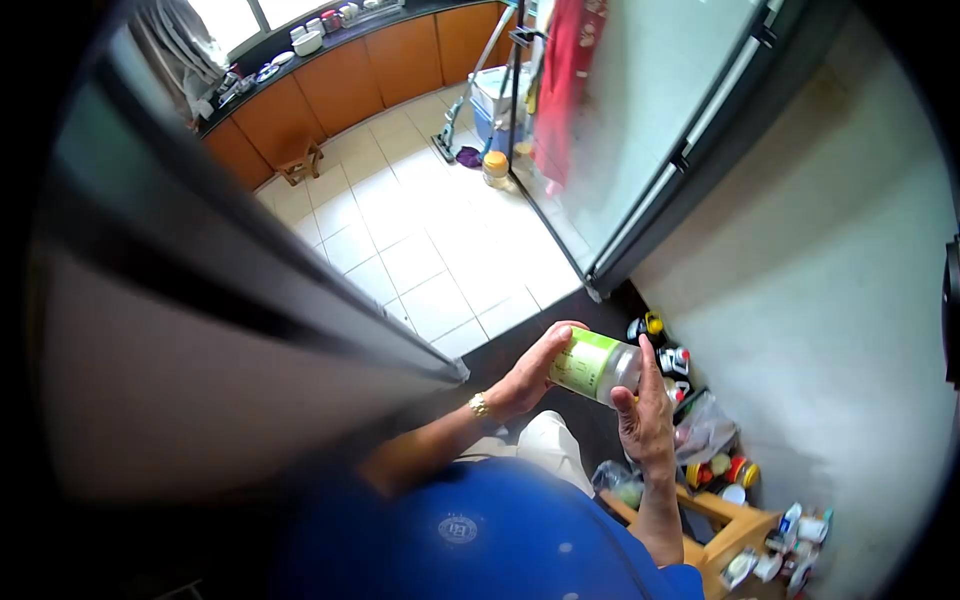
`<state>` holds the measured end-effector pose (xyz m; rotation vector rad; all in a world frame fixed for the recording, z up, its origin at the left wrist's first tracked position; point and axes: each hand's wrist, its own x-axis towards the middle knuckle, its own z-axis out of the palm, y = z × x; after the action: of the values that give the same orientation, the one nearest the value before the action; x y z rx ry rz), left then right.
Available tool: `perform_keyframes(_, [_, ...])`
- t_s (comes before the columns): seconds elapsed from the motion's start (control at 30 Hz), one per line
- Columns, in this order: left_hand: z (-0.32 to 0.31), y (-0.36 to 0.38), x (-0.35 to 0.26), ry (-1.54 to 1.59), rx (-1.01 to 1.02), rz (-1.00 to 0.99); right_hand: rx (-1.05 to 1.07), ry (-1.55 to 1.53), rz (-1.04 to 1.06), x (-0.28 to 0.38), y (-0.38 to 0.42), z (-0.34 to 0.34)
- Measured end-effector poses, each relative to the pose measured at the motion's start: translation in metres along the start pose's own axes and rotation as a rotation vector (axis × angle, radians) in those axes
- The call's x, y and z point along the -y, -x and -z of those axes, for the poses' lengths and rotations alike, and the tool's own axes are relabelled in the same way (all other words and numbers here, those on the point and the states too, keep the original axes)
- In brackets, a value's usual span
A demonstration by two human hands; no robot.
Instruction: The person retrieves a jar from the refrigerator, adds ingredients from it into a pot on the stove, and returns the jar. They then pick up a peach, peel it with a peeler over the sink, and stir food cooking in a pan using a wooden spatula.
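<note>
A clear jar with a green label point(582, 360) lies tilted between my two hands, in front of my body and above the dark floor strip of a doorway. My left hand point(530, 378) grips its labelled left end, the thumb on top. At the unlabelled right end, my right hand point(648, 415) has its thumb and fingers around the jar. Whether that end carries a lid is hard to make out. A gold watch point(479, 405) is on my left wrist.
Bottles point(674, 360), plastic bags point(706, 430) and jars point(742, 470) stand along the right wall, near a wooden stool point(738, 530). Beyond the glass door point(640, 120) are a tiled floor point(410, 262), a mop point(447, 135), a yellow-lidded jar point(495, 168) and orange cabinets point(340, 80).
</note>
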<state>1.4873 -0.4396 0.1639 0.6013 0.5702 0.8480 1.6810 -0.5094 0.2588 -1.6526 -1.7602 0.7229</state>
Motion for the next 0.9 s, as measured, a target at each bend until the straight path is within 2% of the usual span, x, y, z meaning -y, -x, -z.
perform_keyframes(0.07, [0.016, -0.054, -0.02, 0.021, -0.057, -0.068, -0.021, 0.052, 0.058, -0.018, -0.068, -0.004])
perform_keyframes(0.13, [0.039, -0.099, -0.045, -0.021, -0.116, -0.126, 0.068, -0.041, 0.064, -0.023, -0.135, -0.002])
perform_keyframes(0.23, [0.086, -0.152, -0.081, 0.074, -0.148, -0.144, 0.249, -0.068, 0.284, -0.029, -0.234, -0.013])
perform_keyframes(0.33, [0.121, -0.184, -0.132, 0.272, -0.286, -0.124, 0.349, -0.071, 0.55, -0.014, -0.333, -0.032])
perform_keyframes(0.4, [0.147, -0.202, -0.173, 0.398, -0.311, -0.164, 0.467, -0.198, 0.664, 0.001, -0.401, -0.045])
perform_keyframes(0.43, [0.16, -0.206, -0.196, 0.537, -0.31, -0.156, 0.529, -0.316, 0.661, 0.007, -0.443, -0.059])
perform_keyframes(0.47, [0.184, -0.2, -0.227, 0.562, -0.352, -0.254, 0.722, -0.605, 0.406, 0.033, -0.488, -0.087])
perform_keyframes(0.53, [0.204, -0.213, -0.261, 0.604, -0.371, -0.293, 0.764, -0.741, 0.304, 0.05, -0.54, -0.113])
perform_keyframes(0.57, [0.235, -0.21, -0.281, 0.661, -0.387, -0.385, 0.776, -0.576, 0.363, 0.068, -0.582, -0.158])
perform_keyframes(0.6, [0.25, -0.21, -0.292, 0.697, -0.377, -0.421, 0.765, -0.323, 0.507, 0.086, -0.616, -0.191])
perform_keyframes(0.63, [0.267, -0.211, -0.305, 0.734, -0.366, -0.457, 0.735, -0.246, 0.537, 0.055, -0.586, -0.175])
perform_keyframes(0.67, [0.281, -0.212, -0.315, 0.77, -0.353, -0.492, 0.792, -0.143, 0.597, 0.097, -0.637, -0.234])
perform_keyframes(0.7, [0.318, -0.211, -0.34, 0.787, -0.288, -0.542, 0.749, -0.057, 0.798, 0.119, -0.667, -0.277])
perform_keyframes(0.73, [0.312, -0.216, -0.32, 0.764, -0.206, -0.557, 0.735, -0.05, 0.8, 0.109, -0.655, -0.265])
perform_keyframes(0.77, [0.362, -0.208, -0.355, 0.77, -0.216, -0.634, 0.749, 0.047, 0.876, 0.154, -0.682, -0.314])
perform_keyframes(0.8, [0.388, -0.2, -0.369, 0.749, -0.193, -0.673, 0.735, 0.144, 0.922, 0.175, -0.688, -0.339])
perform_keyframes(0.83, [0.386, -0.203, -0.366, 0.719, -0.169, -0.67, 0.718, 0.143, 0.932, 0.173, -0.689, -0.336])
perform_keyframes(0.87, [0.428, -0.196, -0.405, 0.677, -0.17, -0.736, 0.696, 0.292, 1.077, 0.198, -0.717, -0.376])
perform_keyframes(0.9, [0.459, -0.189, -0.426, 0.68, -0.213, -0.771, 0.722, 0.293, 1.078, 0.225, -0.739, -0.409])
